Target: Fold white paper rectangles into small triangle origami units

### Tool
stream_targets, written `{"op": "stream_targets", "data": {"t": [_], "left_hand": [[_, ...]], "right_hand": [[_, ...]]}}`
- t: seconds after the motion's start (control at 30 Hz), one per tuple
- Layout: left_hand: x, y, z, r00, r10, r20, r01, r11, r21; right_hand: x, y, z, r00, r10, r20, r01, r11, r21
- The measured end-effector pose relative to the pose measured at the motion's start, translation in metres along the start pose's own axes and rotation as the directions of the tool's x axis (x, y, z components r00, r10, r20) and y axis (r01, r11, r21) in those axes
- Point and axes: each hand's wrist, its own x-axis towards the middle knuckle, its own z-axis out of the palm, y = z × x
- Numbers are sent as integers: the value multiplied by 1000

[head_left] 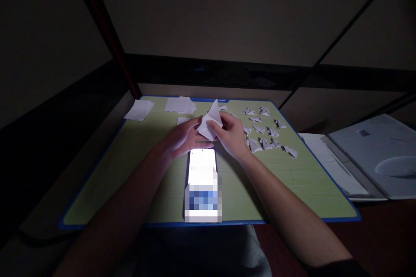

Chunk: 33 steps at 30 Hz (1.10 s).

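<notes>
1. Folded sheet (pixel 208 126): up between both hands, above the table (pixel 156 181), just beyond the phone (pixel 202 158).
2. Right hand (pixel 231 133): pinching its right side, thumb across the near face.
3. Left hand (pixel 184 139): half-curled at the left edge, fingers extended below; can't tell if it's gripping.
4. Key relation: long axis runs near to far, narrow tip far and slightly right; right hand has more contact.
5. Small folded papers (pixel 264 111) sit right.
</notes>
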Motion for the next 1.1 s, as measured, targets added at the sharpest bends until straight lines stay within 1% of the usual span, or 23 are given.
{"op": "stream_targets", "data": {"t": [0.1,0.2,0.23,0.3,0.37,0.47,0.6,0.67,0.83,0.97,1.1], "left_hand": [[1,0,0,998,40,-40,-39,999,33],[1,1,1,994,72,-80,-66,995,69],[0,2,1,993,72,-90,-65,995,80],[1,2,1,991,78,-106,-67,993,100],[1,1,0,989,98,-109,-86,990,113],[3,0,0,986,120,-111,-106,987,123],[3,-1,1,983,130,-128,-115,986,117],[3,-1,2,981,149,-124,-133,983,127],[1,0,4,978,173,-114,-154,976,156],[1,0,4,965,229,-123,-208,964,166],[0,0,5,970,214,-116,-194,968,159]], "right_hand": [[1,0,0,1000,19,-9,-19,997,71],[4,0,-1,1000,20,-20,-16,981,192],[5,0,-2,999,41,-20,-35,970,243],[8,0,-3,993,119,-2,-111,934,338],[10,1,-4,980,197,23,-190,899,395],[10,2,-4,966,250,61,-253,880,403],[9,4,-3,950,286,126,-313,863,397],[8,5,-3,938,297,178,-345,843,412],[7,1,-5,881,324,344,-448,806,388],[6,-1,-5,846,325,424,-491,784,380],[5,-1,-4,807,333,488,-533,767,358]]}}
